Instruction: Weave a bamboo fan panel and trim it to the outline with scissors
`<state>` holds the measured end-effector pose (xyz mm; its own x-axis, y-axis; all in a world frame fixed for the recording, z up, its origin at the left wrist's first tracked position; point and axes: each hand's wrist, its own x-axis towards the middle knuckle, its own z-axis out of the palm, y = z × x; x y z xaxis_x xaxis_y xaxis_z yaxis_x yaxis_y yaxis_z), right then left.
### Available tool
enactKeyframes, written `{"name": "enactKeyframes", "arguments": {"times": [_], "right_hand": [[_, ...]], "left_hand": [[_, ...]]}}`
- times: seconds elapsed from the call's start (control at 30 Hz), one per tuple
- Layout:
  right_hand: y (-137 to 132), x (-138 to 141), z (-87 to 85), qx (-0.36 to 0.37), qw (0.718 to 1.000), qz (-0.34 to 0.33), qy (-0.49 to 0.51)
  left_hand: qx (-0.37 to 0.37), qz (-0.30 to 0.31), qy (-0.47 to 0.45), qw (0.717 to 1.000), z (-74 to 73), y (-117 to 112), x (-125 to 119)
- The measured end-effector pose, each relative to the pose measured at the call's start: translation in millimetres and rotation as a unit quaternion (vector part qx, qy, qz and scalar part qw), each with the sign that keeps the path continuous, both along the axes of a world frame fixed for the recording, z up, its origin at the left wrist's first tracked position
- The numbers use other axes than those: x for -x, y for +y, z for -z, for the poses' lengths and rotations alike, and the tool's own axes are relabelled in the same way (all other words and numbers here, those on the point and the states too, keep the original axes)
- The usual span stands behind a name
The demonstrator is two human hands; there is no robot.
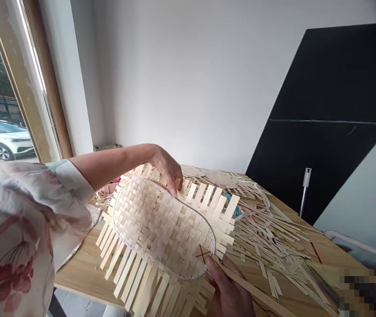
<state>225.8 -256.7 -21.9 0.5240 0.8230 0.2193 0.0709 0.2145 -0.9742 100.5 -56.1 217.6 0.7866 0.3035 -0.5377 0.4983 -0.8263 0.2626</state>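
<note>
A woven mat of pale flat strips (161, 224) is held tilted above the table, with loose strip ends sticking out all round. A stitched oval outline, slightly waisted, runs on its face. From the left my left hand (169, 171) reaches over the far edge, thumb and fingers closed on it near the outline. My right hand (229, 286) grips the mat's near right end, its thumb on the face beside the outline. A long flat strip (257, 293) runs out from under that thumb. Two thin brown pieces (202, 254) cross just beyond the thumb tip; their kind is unclear.
Loose strips (273, 251) lie heaped across the right of the wooden table (82, 275). Several woven pieces (220, 177) rest at the back. A black board (333, 88) leans on the wall, with a white-topped metal rod (305, 185) before it. A window stands left.
</note>
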Motion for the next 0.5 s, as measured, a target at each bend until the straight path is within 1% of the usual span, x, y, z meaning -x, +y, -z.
{"name": "enactKeyframes", "arguments": {"times": [0.1,0.2,0.27,0.37,0.4,0.5], "right_hand": [[-0.5,-9.4,13.2,-0.016,0.999,0.017,-0.049],[0.4,-14.8,22.5,-0.038,0.997,0.015,-0.069],[1.9,-15.1,25.5,-0.044,0.998,0.017,-0.041],[5.8,-8.6,27.5,-0.048,0.998,0.023,0.033],[7.4,-4.7,27.5,-0.05,0.997,0.022,0.055],[10.7,7.2,25.3,-0.043,0.994,-0.019,0.101]], "left_hand": [[0.025,-0.007,0.029,0.999,-3.5,5.3,-3.3],[0.045,-0.019,0.041,0.998,-1.9,5.1,-4.5],[0.042,-0.027,0.047,0.998,1.9,3.9,-4.4],[0.044,-0.044,0.06,0.996,7.6,2.8,-4.2],[0.05,-0.039,0.069,0.996,8.9,2.4,-4.4],[0.055,-0.006,0.098,0.994,10.9,0.0,-6.2]]}}
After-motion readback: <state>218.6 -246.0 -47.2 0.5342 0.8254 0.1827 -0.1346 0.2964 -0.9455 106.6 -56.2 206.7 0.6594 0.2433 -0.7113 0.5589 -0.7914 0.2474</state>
